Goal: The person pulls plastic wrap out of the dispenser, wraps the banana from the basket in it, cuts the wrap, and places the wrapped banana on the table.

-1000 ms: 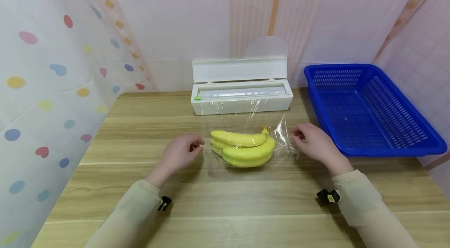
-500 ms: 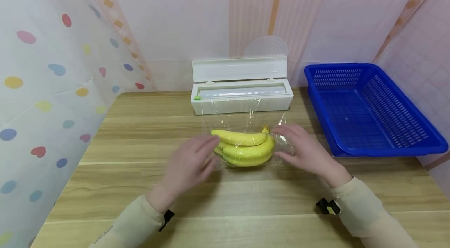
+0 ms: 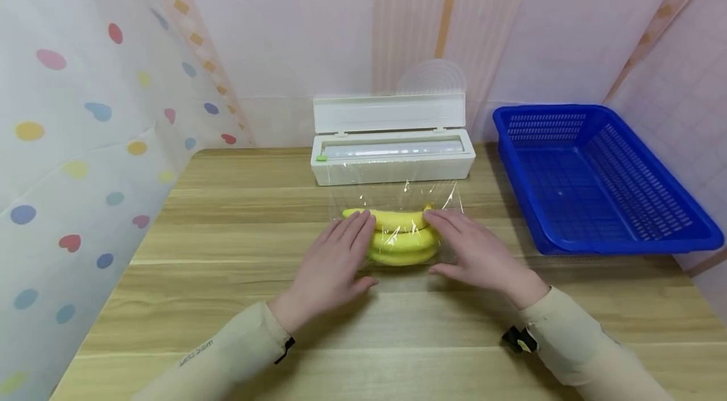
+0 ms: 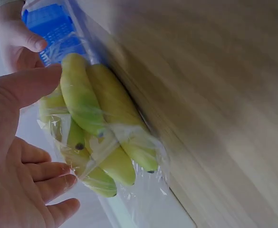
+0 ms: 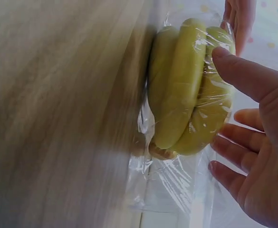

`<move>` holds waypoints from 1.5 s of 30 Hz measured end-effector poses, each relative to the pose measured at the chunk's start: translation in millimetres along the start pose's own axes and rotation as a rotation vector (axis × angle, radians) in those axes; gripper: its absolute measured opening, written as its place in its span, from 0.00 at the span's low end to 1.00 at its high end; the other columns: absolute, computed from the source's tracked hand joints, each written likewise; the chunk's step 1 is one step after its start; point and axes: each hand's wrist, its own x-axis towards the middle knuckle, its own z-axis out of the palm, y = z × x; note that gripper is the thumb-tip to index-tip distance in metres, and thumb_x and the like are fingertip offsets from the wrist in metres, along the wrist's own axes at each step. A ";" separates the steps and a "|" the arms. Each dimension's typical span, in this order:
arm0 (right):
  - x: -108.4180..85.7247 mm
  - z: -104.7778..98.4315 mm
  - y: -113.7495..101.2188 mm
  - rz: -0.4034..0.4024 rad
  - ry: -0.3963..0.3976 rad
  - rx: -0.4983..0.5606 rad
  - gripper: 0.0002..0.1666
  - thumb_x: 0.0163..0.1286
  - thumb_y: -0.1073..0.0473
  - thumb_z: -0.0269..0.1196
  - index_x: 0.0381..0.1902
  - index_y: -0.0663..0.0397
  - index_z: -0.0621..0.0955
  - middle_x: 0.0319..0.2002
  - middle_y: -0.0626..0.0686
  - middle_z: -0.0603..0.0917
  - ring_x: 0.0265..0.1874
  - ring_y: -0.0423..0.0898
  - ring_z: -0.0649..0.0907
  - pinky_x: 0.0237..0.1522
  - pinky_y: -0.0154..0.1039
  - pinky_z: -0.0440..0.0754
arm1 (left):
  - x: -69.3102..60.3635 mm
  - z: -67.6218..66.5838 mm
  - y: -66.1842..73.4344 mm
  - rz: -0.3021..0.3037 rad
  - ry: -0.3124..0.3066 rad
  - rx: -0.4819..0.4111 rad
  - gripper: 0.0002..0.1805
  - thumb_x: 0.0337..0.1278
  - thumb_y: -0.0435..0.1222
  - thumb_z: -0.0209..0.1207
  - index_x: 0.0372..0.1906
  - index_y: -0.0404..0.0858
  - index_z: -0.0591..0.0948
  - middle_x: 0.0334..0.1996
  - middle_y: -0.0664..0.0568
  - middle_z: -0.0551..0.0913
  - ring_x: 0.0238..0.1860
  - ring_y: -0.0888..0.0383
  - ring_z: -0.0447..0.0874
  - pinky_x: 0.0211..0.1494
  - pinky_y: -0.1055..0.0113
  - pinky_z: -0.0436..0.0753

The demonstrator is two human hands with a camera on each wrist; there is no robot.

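A bunch of yellow bananas [image 3: 404, 239], greenish at the tips, lies on the wooden table under a sheet of clear cling film [image 4: 150, 185]. The film runs back toward a white cling film box [image 3: 392, 170] whose lid stands up, with the roll inside. At the bunch's left end is my left hand [image 3: 332, 262], fingers extended over the film and thumb apart. Opposite it, by the stem end, my right hand [image 3: 479, 256] has its fingers straight, fingertips at the wrapped bananas. Both wrist views show the palms turned toward the bunch, neither hand gripping it.
A blue plastic basket [image 3: 625, 246] with slotted sides stands at the right of the table [image 3: 227, 199]. A green slider [image 3: 321, 158] sits at the box's left end. Patterned cloth hangs behind and at the left.
Both hands have come inward from the film's side edges onto the bananas' two ends. Their fingers, curled at the film a second ago, are now straight. The film's sides have been drawn closer in.
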 end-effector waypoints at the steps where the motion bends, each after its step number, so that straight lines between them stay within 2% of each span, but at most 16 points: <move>1: 0.6 1.1 1.2 0.001 0.002 0.000 0.56 0.51 0.47 0.78 0.71 0.63 0.65 0.66 0.62 0.72 0.65 0.60 0.72 0.65 0.58 0.68 | 1.8 1.1 -1.2 -0.005 -0.007 -0.002 0.57 0.48 0.57 0.70 0.73 0.27 0.59 0.71 0.35 0.63 0.71 0.42 0.62 0.72 0.48 0.62; 5: 4.1 3.7 5.1 0.028 -0.006 0.014 0.56 0.51 0.48 0.78 0.71 0.63 0.65 0.67 0.63 0.71 0.65 0.60 0.71 0.66 0.57 0.68 | 8.2 4.4 -5.5 -0.020 -0.021 -0.009 0.59 0.44 0.55 0.73 0.73 0.26 0.59 0.71 0.34 0.63 0.71 0.42 0.62 0.72 0.48 0.62; 13: 12.8 7.3 10.4 0.067 -0.022 0.038 0.56 0.51 0.49 0.79 0.71 0.63 0.66 0.66 0.62 0.71 0.65 0.60 0.72 0.67 0.56 0.67 | 18.7 9.8 -13.0 -0.033 -0.009 -0.018 0.59 0.39 0.52 0.77 0.72 0.25 0.61 0.69 0.34 0.66 0.69 0.41 0.65 0.72 0.47 0.63; 20: 18.9 8.8 13.2 0.064 -0.006 0.062 0.54 0.49 0.52 0.80 0.70 0.61 0.67 0.65 0.61 0.72 0.64 0.58 0.73 0.66 0.55 0.68 | 25.4 15.9 -18.1 -0.057 0.072 -0.060 0.50 0.35 0.38 0.77 0.67 0.25 0.66 0.62 0.36 0.73 0.61 0.41 0.73 0.69 0.50 0.68; 22: 20.4 9.4 14.2 0.067 -0.008 0.072 0.53 0.49 0.53 0.80 0.69 0.60 0.67 0.65 0.61 0.73 0.64 0.58 0.73 0.66 0.55 0.69 | 26.4 17.1 -19.1 -0.067 0.078 -0.069 0.48 0.36 0.36 0.76 0.66 0.26 0.67 0.61 0.36 0.73 0.60 0.41 0.73 0.69 0.51 0.68; 37: 24.9 13.4 18.2 0.081 -0.033 0.097 0.55 0.48 0.54 0.81 0.70 0.59 0.65 0.66 0.61 0.71 0.64 0.58 0.72 0.66 0.54 0.69 | 29.0 24.3 -25.7 -0.076 0.113 -0.115 0.47 0.38 0.39 0.77 0.65 0.26 0.68 0.59 0.35 0.75 0.60 0.41 0.74 0.68 0.52 0.69; 41: 29.3 13.1 24.6 0.065 -0.041 0.150 0.54 0.50 0.53 0.79 0.70 0.61 0.65 0.65 0.62 0.71 0.64 0.58 0.72 0.66 0.55 0.68 | 32.7 22.9 -32.3 -0.108 0.069 -0.209 0.47 0.38 0.40 0.78 0.65 0.25 0.68 0.58 0.35 0.76 0.59 0.41 0.75 0.66 0.52 0.72; 45: 37.1 9.6 33.3 0.049 -0.059 0.227 0.53 0.54 0.53 0.77 0.72 0.60 0.63 0.66 0.63 0.71 0.64 0.60 0.71 0.66 0.58 0.67 | 40.6 21.4 -43.5 -0.187 -0.042 -0.365 0.50 0.36 0.40 0.80 0.66 0.29 0.67 0.58 0.38 0.76 0.59 0.43 0.75 0.65 0.52 0.73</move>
